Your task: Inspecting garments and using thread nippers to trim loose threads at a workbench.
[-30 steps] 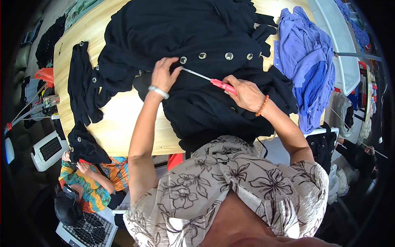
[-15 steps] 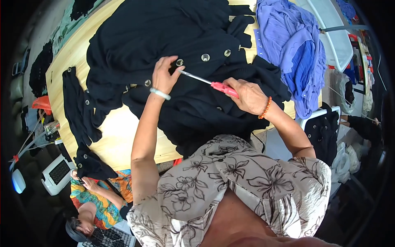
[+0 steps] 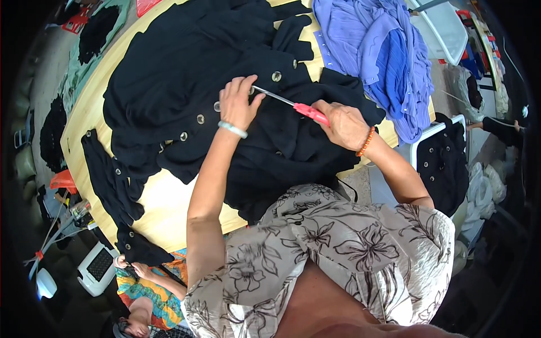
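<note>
A black knit cardigan (image 3: 169,73) with large light-and-dark buttons is spread over the wooden table. My left hand (image 3: 238,104), a pale bangle at its wrist, grips the cardigan's button band. Its thumb and forefinger are on either side of a partly hidden button (image 3: 252,90). Wrapped in my right hand (image 3: 346,127), which wears an orange beaded bracelet, is a pink-handled tool (image 3: 310,112) with a long thin metal end. That metal tip reaches the button by my left fingertips. I cannot make out any thread there.
Purple-blue garments (image 3: 372,50) lie piled at the table's right. A white bin (image 3: 414,152) with black buttoned clothing stands right of me. At lower left a co-worker in a colourful shirt (image 3: 149,293) handles a black buttoned piece (image 3: 138,250) hanging off the table (image 3: 169,197).
The view has shifted, with the table's contents sliding slightly left and up on its right side. Both hands stay by the button band, with the tool's tip still at my left fingertips.
</note>
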